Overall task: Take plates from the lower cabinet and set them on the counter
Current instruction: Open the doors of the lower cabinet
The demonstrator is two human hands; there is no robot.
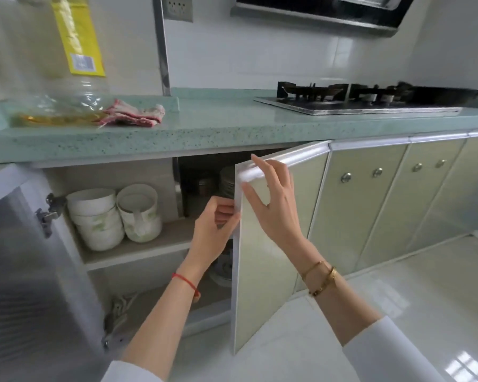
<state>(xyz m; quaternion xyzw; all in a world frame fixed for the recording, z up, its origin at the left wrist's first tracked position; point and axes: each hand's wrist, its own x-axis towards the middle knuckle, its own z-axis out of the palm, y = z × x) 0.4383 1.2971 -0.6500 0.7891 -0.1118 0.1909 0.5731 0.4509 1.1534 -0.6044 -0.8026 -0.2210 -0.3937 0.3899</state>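
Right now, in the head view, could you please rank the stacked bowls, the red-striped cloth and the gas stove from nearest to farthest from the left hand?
From the left hand:
1. Stacked bowls, on the cabinet shelf to its left.
2. Red-striped cloth, up on the counter, left.
3. Gas stove, on the counter, far right.

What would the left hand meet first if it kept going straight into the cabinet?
Probably the plates stacked behind the door. The left hand points that way at the door's edge, but depth is unclear.
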